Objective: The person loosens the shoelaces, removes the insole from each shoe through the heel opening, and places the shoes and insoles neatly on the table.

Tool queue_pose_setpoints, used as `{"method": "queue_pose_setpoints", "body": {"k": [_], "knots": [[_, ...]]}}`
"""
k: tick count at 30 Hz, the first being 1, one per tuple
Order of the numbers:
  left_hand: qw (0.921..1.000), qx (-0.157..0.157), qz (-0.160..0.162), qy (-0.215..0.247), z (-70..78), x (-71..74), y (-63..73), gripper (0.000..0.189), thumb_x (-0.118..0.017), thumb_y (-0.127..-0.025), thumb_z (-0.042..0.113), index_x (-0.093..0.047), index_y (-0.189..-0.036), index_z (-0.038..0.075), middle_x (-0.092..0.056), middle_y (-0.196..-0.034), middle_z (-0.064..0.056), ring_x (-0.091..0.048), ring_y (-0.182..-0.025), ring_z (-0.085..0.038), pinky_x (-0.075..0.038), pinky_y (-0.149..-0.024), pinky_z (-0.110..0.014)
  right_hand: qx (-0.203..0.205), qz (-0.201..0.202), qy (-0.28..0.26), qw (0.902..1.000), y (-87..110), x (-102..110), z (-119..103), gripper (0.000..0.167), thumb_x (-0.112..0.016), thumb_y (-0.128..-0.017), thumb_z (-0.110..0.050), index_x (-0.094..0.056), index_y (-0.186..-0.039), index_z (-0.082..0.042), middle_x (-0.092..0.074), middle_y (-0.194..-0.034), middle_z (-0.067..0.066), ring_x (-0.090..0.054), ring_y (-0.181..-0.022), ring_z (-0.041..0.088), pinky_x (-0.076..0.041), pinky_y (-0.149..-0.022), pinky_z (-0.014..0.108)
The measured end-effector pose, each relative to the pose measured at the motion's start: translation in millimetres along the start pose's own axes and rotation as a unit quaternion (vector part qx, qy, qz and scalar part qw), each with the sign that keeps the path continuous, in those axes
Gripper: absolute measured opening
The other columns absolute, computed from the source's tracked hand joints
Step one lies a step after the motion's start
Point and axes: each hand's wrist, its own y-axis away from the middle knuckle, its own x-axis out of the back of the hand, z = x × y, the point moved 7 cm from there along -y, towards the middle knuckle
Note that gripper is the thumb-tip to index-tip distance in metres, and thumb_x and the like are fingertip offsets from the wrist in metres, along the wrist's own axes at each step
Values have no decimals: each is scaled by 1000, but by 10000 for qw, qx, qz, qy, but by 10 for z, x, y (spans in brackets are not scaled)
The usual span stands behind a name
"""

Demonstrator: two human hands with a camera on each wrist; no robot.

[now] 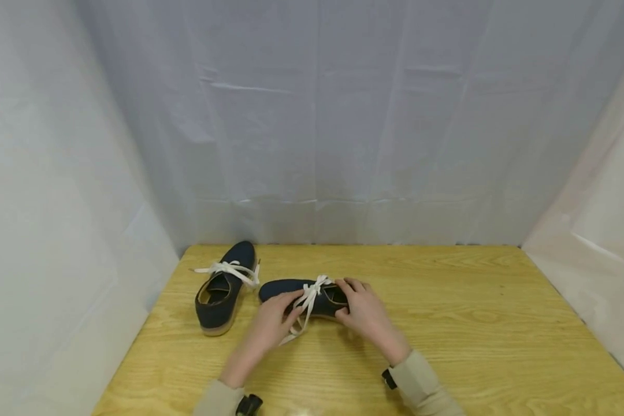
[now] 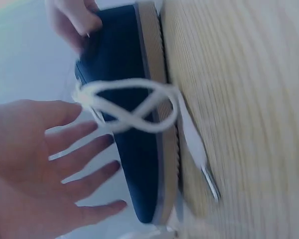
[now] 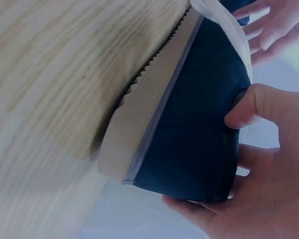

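A navy shoe with a tan sole lies on the wooden table, its toe to the left. White laces are tied in a bow on it, and one loose end with a metal tip hangs down to the table. My right hand grips the heel end, thumb on the near side of the collar and fingers round the back. Beside the bow is my left hand, its fingers spread and fairly straight in the left wrist view, close to the shoe's upper; the thumb tip is near the lace.
A second navy shoe stands upright at the left of the table, toe toward the back, its white laces lying loose across it. Pale plastic sheeting hangs behind the table and along both sides.
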Motion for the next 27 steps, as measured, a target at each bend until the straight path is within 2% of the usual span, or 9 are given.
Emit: {"method": "queue_pose_setpoints", "body": {"k": [4, 7, 10, 14, 16, 21, 27], "knots": [[9992, -68, 335, 186, -114, 121, -87, 35, -63, -101, 13, -63, -135, 4, -64, -133, -18, -57, -125, -41, -46, -103, -57, 357, 119, 463, 9982, 18, 23, -70, 65, -72, -86, -16, -51, -146, 1, -51, -146, 24, -46, -135, 46, -41, -111, 56], [9994, -43, 330, 135, -212, 162, -151, 37, -63, -101, 10, -61, -136, 2, -61, -136, -20, -55, -127, -42, -44, -104, -58, 539, 275, 730, 9955, 26, 33, -122, 68, -74, -92, -30, -50, -147, 3, -51, -147, 24, -45, -137, 46, -36, -114, 57], [9999, 69, -13, 108, -298, 131, -199, 42, -61, -102, 13, -55, -142, -1, -54, -144, -23, -47, -135, -45, -38, -110, -60, 677, 435, 1072, 9910, 25, 6, -167, 68, -67, -97, -43, -50, -148, -1, -51, -147, 22, -46, -137, 43, -36, -114, 58], [9974, 346, -594, 211, -392, 32, -220, 53, -58, -105, 22, -45, -151, 0, -39, -155, -27, -29, -146, -50, -26, -115, -65, 807, 603, 1638, 9813, 31, -61, -207, 62, -57, -101, -47, -52, -148, -5, -52, -148, 19, -48, -138, 38, -36, -114, 57], [9956, 497, -755, 248, -433, 1, -217, 57, -57, -105, 27, -42, -153, 1, -34, -158, -28, -21, -149, -50, -22, -116, -68, 827, 612, 1779, 9786, 38, -89, -216, 62, -54, -102, -48, -52, -149, -7, -52, -149, 18, -48, -139, 36, -34, -115, 57], [9944, 560, -882, 135, -479, -8, -222, 61, -58, -104, 32, -41, -154, 1, -32, -159, -29, -18, -149, -50, -22, -116, -68, 807, 610, 1544, 9828, 47, -98, -218, 59, -53, -103, -45, -51, -149, -7, -52, -148, 19, -49, -138, 36, -31, -117, 57], [9941, 494, -963, 119, -472, 0, -228, 61, -57, -105, 32, -41, -154, 0, -32, -159, -28, -19, -149, -50, -24, -115, -67, 846, 646, 1283, 9860, 42, -60, -201, 58, -56, -103, -44, -53, -147, -7, -55, -145, 19, -53, -133, 37, -41, -111, 54]]}}
